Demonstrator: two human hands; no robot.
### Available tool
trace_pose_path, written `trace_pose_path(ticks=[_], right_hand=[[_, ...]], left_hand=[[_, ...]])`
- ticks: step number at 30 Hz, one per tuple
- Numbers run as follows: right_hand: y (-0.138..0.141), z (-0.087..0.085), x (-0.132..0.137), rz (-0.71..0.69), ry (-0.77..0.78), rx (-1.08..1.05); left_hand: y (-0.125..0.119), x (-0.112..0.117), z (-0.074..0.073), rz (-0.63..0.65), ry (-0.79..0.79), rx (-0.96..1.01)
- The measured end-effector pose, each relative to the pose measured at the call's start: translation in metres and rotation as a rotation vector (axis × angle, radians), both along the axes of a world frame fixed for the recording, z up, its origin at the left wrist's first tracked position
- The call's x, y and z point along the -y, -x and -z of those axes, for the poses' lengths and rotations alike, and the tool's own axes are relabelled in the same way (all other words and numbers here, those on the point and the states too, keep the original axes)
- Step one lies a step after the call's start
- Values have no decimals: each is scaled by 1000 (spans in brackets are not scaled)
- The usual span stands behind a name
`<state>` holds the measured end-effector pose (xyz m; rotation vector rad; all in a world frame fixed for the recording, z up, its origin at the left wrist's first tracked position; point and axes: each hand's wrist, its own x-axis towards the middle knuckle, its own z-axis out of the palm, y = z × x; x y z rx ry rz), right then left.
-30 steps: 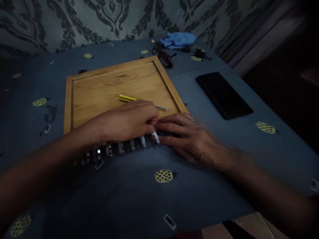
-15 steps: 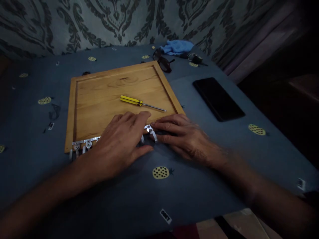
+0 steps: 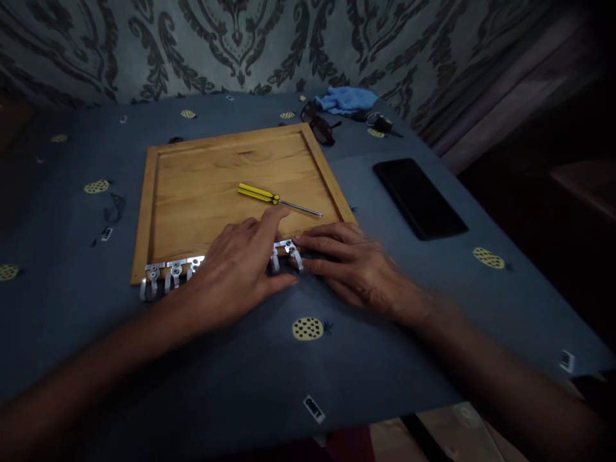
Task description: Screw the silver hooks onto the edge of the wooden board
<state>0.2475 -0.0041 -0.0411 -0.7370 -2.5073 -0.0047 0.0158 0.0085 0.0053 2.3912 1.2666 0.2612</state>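
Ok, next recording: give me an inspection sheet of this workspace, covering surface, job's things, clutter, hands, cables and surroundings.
Surface: dark blue tablecloth with yellow pineapple prints.
Job's things: metal hook rack along the near edge of the wooden board; screwdriver lying on the board, yellow handle to the left.
Clutter: phone right of the board; sunglasses, blue cloth and keys beyond its far right corner.
Hands: left hand over the rack's middle, grip unclear; right hand with fingers at the rack's right end.
Cables: nothing seen.
Surroundings: patterned backdrop behind the table; dim light.
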Motion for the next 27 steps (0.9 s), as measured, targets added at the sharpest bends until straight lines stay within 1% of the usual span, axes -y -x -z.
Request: trace_pose_path(ticks=[4, 15, 23, 27], right_hand=[[1, 0, 1, -1, 2, -12], [-1, -3, 3, 24, 80, 12], [1, -3, 3, 22, 7, 13], [1, -3, 2, 21, 14, 22]], left_hand=[[-1, -1, -2, 7, 24, 9], [-10, 6, 1, 13, -57, -63], [-14, 4, -2, -22, -19, -90], [-15, 3, -2, -25, -1, -99]])
